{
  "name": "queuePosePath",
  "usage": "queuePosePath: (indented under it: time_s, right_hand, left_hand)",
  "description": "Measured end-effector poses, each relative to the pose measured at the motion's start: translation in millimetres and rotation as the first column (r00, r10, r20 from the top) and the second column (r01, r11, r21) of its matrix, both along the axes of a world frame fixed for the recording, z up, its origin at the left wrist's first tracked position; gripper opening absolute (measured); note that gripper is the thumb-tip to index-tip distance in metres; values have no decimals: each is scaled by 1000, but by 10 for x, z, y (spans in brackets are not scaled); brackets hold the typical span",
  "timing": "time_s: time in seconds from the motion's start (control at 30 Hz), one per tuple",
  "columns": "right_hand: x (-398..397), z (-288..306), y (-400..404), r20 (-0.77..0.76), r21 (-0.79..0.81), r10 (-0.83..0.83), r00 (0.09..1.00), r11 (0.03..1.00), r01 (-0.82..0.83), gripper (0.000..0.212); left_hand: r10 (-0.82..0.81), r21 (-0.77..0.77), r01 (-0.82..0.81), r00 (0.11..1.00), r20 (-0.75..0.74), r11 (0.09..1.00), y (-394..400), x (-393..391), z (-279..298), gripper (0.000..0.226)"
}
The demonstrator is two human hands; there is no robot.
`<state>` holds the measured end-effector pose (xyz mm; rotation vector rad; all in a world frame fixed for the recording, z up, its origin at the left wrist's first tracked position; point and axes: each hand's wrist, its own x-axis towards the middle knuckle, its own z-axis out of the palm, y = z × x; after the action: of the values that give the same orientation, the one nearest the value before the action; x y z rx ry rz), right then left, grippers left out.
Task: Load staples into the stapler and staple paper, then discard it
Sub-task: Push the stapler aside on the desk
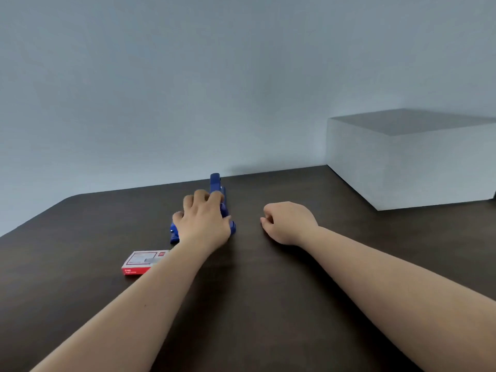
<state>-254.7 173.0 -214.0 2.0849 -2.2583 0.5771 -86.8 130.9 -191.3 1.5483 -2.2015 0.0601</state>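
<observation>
Dark desk (268, 304); blue stapler (216, 182) under left hand (205, 220) fingers; right hand (288, 224) clenched, empty.

A: Is any writing readable here?

B: Hardly. The red and white staple box (142, 261) on the dark table (268, 291) carries small white print along its red side, too blurred to read. Nothing else bears lettering.

Your dark wood-grain desk (80, 291) runs back to the wall. On it, a blue stapler (216, 183) sits near centre. A red and white staple box (141, 262) lies flat at its 7 o'clock. A big white block (408, 167) rests at 2 o'clock.
</observation>
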Motion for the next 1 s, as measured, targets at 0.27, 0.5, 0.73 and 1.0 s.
queuePosePath:
  time_s: [0.27,0.5,0.73,1.0]
  right_hand:
    - [-77,-50,-37,54,3,4,999,1000,-4,32]
    - [-85,-37,-69,79,2,-9,997,1000,9,31]
    - [-95,-13,-109,82,-11,4,997,1000,-3,22]
    - [-113,-37,-133,79,-40,20,997,999,-16,20]
  left_hand:
    - [43,50,-54,978,205,997,-227,232,0,19]
    - [50,-72,-32,961,270,997,-296,-103,35,43]
    - [60,-116,-32,968,244,993,-624,-538,-47,28]
    - [165,-140,-125,930,328,982,-1070,-847,-220,51]
